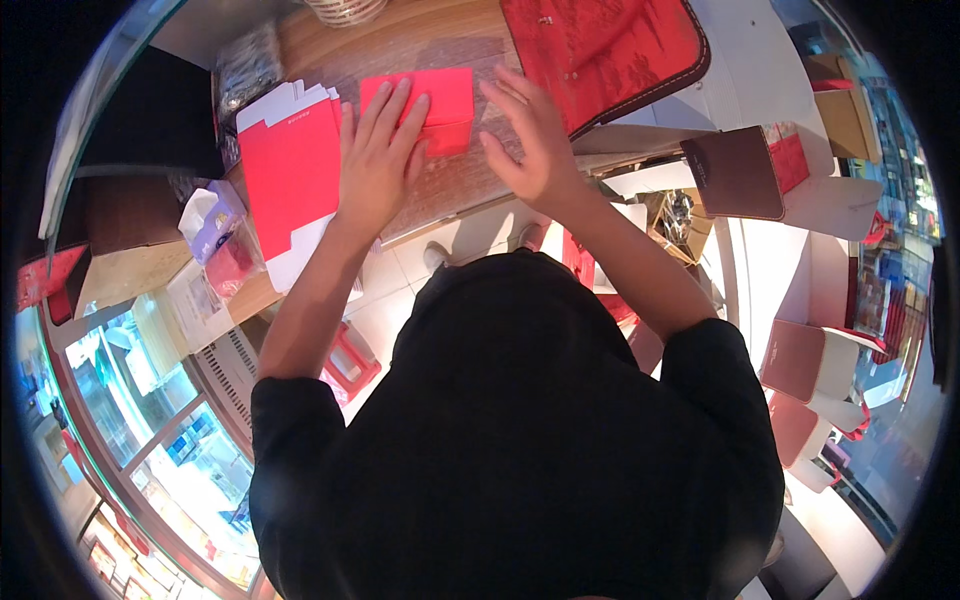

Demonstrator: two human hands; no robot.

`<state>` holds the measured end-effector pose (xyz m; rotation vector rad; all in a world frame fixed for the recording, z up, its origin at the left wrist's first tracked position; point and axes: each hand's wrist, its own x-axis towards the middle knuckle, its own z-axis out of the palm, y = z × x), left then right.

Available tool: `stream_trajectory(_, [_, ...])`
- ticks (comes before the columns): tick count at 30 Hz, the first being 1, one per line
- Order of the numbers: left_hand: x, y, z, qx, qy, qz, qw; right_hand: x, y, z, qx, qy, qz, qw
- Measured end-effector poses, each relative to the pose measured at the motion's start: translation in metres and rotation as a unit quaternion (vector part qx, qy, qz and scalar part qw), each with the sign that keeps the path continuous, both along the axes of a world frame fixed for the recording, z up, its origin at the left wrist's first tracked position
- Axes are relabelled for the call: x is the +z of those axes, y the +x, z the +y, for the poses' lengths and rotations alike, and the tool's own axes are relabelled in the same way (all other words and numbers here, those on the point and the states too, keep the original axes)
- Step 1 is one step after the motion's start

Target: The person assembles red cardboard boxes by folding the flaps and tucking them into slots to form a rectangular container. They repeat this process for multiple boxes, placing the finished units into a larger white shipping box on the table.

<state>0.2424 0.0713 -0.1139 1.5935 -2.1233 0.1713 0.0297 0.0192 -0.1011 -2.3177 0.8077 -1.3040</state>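
A person in a black top (520, 430) leans toward a wooden table (475, 190), both bare forearms stretched out over it. The left hand (375, 165) lies palm down, its fingers a little apart and resting on the top of a red box (449, 110). The right hand (540, 145) is just beside the box's right side, its fingers spread and slightly bent with nothing in them; whether a fingertip touches the box cannot be told. The box sits on the table between the two hands. To its left lies a stack of flat red-and-white card (290, 185), with a tissue pack (209, 222) just beyond the stack's left edge. Past the right hand lies a red panel (620, 55) with a dark stitched border. Farthest along the table stands a pale basket (346, 9), cut off by the upper edge.
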Motion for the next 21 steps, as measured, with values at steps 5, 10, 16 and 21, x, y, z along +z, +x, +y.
stream_trajectory(5, [0.01,-0.005,-0.007,0.017,-0.053,0.014,0.998,-0.023,-0.003,-0.002,0.011,0.077,-0.001,0.997])
stream_trajectory(10, [0.026,-0.01,-0.019,0.007,-0.037,-0.01,0.999,-0.027,0.005,0.0,-0.006,0.028,0.021,0.999])
stream_trajectory(16, [0.026,-0.006,-0.046,-0.024,-0.007,0.001,1.0,-0.033,0.006,-0.014,-0.033,0.004,0.065,0.997])
stream_trajectory(21, [0.033,-0.002,-0.064,-0.077,0.14,0.069,0.985,-0.035,0.004,-0.018,-0.023,0.001,0.059,0.998])
